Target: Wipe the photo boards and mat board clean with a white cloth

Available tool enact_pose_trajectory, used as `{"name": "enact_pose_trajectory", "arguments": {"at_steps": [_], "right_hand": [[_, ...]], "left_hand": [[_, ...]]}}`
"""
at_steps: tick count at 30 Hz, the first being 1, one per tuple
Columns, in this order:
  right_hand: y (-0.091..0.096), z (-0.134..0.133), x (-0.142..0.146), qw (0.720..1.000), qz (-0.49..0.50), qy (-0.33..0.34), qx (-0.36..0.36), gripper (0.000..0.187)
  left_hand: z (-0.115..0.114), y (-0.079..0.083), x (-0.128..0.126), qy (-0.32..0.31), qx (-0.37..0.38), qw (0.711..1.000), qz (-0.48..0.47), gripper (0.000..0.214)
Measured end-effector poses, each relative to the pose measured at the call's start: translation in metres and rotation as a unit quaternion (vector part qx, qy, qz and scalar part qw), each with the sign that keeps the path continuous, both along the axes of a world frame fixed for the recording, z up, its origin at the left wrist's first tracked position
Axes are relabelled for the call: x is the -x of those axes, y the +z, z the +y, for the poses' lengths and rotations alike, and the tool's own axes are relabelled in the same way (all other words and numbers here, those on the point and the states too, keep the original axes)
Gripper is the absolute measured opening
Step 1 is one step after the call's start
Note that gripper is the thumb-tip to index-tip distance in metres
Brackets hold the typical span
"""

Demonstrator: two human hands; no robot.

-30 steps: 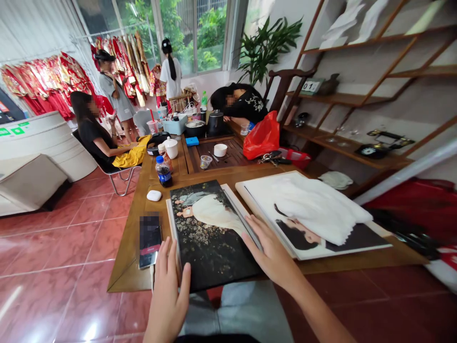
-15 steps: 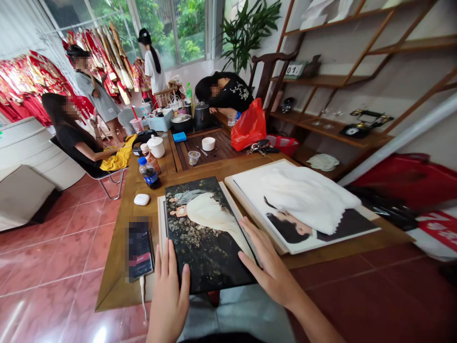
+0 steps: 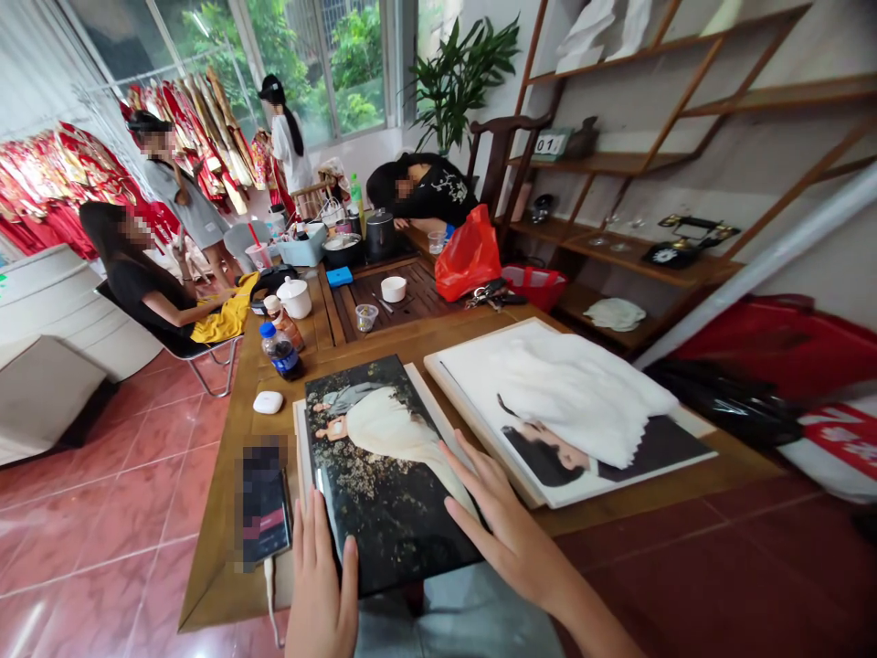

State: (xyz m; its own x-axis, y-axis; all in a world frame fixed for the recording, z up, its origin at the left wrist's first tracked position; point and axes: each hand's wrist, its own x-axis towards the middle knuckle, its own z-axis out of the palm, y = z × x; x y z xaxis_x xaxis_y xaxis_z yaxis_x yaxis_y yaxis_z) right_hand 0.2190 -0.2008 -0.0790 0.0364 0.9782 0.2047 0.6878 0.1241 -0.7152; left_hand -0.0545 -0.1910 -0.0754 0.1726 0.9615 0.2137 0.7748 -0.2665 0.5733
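A glossy dark photo panel (image 3: 384, 525), printed with a couple and a long white dress, lies near the table's front edge. Beneath it a pale board (image 3: 300, 439) shows along the left and right sides. My left hand (image 3: 322, 567) rests along the panel's left edge with fingers stretched and thumb apart, on its surface. At the right edge, my right hand (image 3: 503, 525) lies with fingers spread, touching the panel's surface. Both palms are only partly visible. To the right sits a larger white-bordered photo panel (image 3: 472, 366) with a white cloth (image 3: 582, 393) over it.
Left of the dark panel lie a phone (image 3: 267, 512) with a cable and a white earphone case (image 3: 268, 402). Farther back stand a cola bottle (image 3: 280, 352), a white lidded pot (image 3: 294, 298), a small white bowl (image 3: 394, 290) and a red plastic bag (image 3: 472, 256). Several people are around.
The view has tilted, so the table and panels sit slightly lower and farther left. Both hands stay at the dark panel's edges, with little visible shift.
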Motion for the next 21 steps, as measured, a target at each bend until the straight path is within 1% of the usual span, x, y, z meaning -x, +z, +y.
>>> {"name": "enact_pose_trajectory", "arguments": {"at_steps": [2, 4, 6, 7, 8, 9, 10, 12, 13, 15, 16, 18, 20, 21], "right_hand": [[0.001, 0.001, 0.002, 1.000, -0.009, -0.001, 0.003, 0.062], [0.006, 0.000, 0.006, 1.000, -0.017, -0.005, -0.013, 0.062], [0.013, -0.005, 0.009, 0.998, -0.024, -0.009, -0.055, 0.063], [0.018, -0.009, 0.009, 0.996, -0.025, -0.016, -0.084, 0.064], [0.022, -0.014, 0.008, 0.992, -0.024, -0.028, -0.118, 0.065], [0.026, -0.020, 0.005, 0.987, -0.023, -0.049, -0.152, 0.064], [0.028, -0.025, 0.001, 0.978, -0.016, -0.095, -0.184, 0.061], [0.027, -0.035, -0.014, 0.951, 0.001, -0.204, -0.234, 0.049], [0.023, -0.039, -0.024, 0.933, 0.019, -0.261, -0.249, 0.039], [0.013, -0.044, -0.047, 0.895, 0.089, -0.360, -0.246, 0.021], [0.007, -0.046, -0.058, 0.873, 0.147, -0.404, -0.230, 0.020], [-0.002, -0.048, -0.079, 0.818, 0.280, -0.462, -0.197, 0.036], [-0.004, -0.048, -0.094, 0.774, 0.390, -0.477, -0.147, 0.056], [-0.003, -0.047, -0.099, 0.762, 0.430, -0.470, -0.116, 0.064]], "left_hand": [[-0.001, -0.004, -0.003, 0.003, -0.019, 1.000, 0.002, 0.061], [0.000, -0.006, -0.002, 0.003, -0.027, 1.000, 0.011, 0.061], [0.006, -0.002, 0.003, 0.011, -0.034, 0.999, 0.027, 0.061], [0.011, 0.004, 0.007, 0.015, -0.042, 0.998, 0.043, 0.061], [0.018, 0.012, 0.010, 0.019, -0.058, 0.996, 0.070, 0.061], [0.027, 0.023, 0.012, 0.005, -0.076, 0.993, 0.094, 0.061], [0.038, 0.036, 0.012, -0.027, -0.091, 0.989, 0.114, 0.060], [0.064, 0.066, 0.000, -0.142, -0.106, 0.973, 0.150, 0.055], [0.078, 0.082, -0.013, -0.185, -0.105, 0.963, 0.164, 0.052], [0.108, 0.107, -0.052, -0.233, -0.087, 0.950, 0.190, 0.047], [0.124, 0.117, -0.077, -0.261, -0.076, 0.943, 0.194, 0.044], [0.153, 0.126, -0.132, -0.308, -0.046, 0.927, 0.208, 0.044], [0.181, 0.124, -0.184, -0.319, -0.021, 0.920, 0.227, 0.047], [0.193, 0.120, -0.208, -0.312, -0.006, 0.920, 0.239, 0.048]]}}
